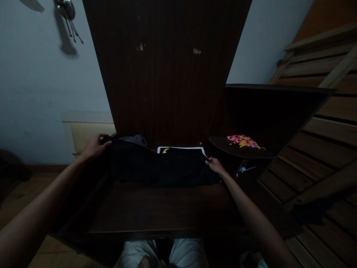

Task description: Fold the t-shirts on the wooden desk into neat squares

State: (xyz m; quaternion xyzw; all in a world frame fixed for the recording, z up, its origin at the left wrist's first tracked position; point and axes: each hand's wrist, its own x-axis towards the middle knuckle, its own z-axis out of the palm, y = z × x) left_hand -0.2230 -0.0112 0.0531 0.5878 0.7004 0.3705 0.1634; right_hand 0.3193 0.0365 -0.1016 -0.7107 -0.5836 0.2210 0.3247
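Observation:
A black piece of cloth (164, 167), possibly a garment, stretches between my two hands over the dark wooden desk top (161, 208). At its left end my left hand (98, 146) pinches the raised edge. My right hand (214, 165) grips the right end, fingers closed on the fabric. Behind the cloth a flat white-edged thing (181, 148) with a bit of yellow shows; most of it is covered. A grey bundle of fabric (135, 140) lies at the back left, partly hidden by the cloth.
A tall dark wooden panel (167, 74) rises behind the desk. On the right, a rounded shelf (223, 146) carries a heap of pink and yellow petal-like pieces (242, 141). Wooden slats (320, 126) stand farther right. My legs (186, 253) are under the desk's front edge.

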